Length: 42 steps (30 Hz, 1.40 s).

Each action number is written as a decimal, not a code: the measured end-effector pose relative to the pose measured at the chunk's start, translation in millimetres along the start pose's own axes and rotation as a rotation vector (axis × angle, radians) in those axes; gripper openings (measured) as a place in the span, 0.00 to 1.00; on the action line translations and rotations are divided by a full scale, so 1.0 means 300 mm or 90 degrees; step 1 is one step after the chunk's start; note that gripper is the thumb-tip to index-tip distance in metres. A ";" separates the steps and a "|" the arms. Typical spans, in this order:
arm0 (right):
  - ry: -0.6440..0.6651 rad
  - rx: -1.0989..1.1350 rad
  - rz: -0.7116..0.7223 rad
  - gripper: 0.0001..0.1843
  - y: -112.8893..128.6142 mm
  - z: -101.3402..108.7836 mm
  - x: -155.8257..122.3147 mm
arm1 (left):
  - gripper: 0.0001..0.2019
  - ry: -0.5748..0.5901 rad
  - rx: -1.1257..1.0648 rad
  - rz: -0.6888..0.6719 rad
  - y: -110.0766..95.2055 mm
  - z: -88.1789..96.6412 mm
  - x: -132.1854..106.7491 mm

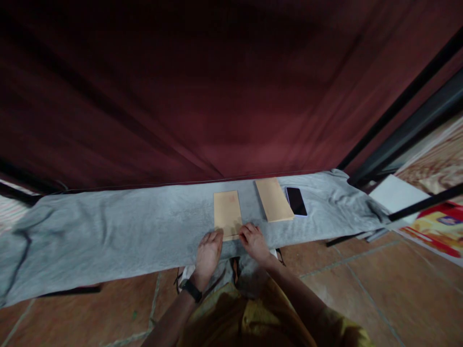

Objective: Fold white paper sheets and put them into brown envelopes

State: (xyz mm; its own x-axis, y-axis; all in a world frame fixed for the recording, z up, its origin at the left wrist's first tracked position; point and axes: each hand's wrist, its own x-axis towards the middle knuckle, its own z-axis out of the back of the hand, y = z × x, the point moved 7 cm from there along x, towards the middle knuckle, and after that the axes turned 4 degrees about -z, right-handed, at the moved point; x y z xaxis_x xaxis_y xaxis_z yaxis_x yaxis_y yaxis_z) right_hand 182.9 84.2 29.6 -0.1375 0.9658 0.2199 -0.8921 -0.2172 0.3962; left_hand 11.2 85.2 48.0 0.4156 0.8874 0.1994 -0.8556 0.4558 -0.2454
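A tan paper envelope lies on the grey cloth in front of me, with a faint reddish print near its upper right corner. A crease or flap line runs across its near end. My left hand has its fingers closed at the near left corner, and a dark watch is on that wrist. My right hand pinches the near right corner, its fingers curled. Right of it lies a stack of similar tan envelopes, apart from the one I hold.
Beside the stack lies a dark-screened phone. The grey cloth covers a long narrow table. A dark red curtain hangs along its far side. Black poles stand at right, near a colourful printed package. Tiled floor shows below.
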 end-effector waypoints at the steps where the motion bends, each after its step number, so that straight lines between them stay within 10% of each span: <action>1: -0.005 0.008 -0.004 0.09 -0.003 -0.004 -0.002 | 0.20 0.005 0.009 0.000 -0.005 -0.002 -0.004; 8: -0.044 0.025 -0.022 0.09 -0.004 0.006 -0.012 | 0.27 -0.011 0.033 -0.129 -0.097 -0.064 -0.071; 17: -0.028 0.069 0.084 0.24 0.202 -0.050 -0.076 | 0.28 0.007 0.031 -0.097 -0.085 -0.150 -0.109; 35: 0.006 -0.048 0.080 0.29 0.033 -0.012 -0.161 | 0.25 -0.043 0.095 -0.031 -0.033 -0.047 -0.161; 42: -0.006 -0.053 0.059 0.27 0.034 -0.011 -0.155 | 0.25 -0.078 0.096 -0.072 -0.118 -0.082 -0.117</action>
State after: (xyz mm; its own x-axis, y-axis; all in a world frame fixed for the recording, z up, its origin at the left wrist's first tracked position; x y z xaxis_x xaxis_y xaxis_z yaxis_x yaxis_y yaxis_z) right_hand 178.7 37.6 20.4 -0.2169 0.9406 0.2611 -0.9087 -0.2923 0.2982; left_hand 34.4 39.6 26.4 0.4793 0.8119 0.3334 -0.8455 0.5289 -0.0726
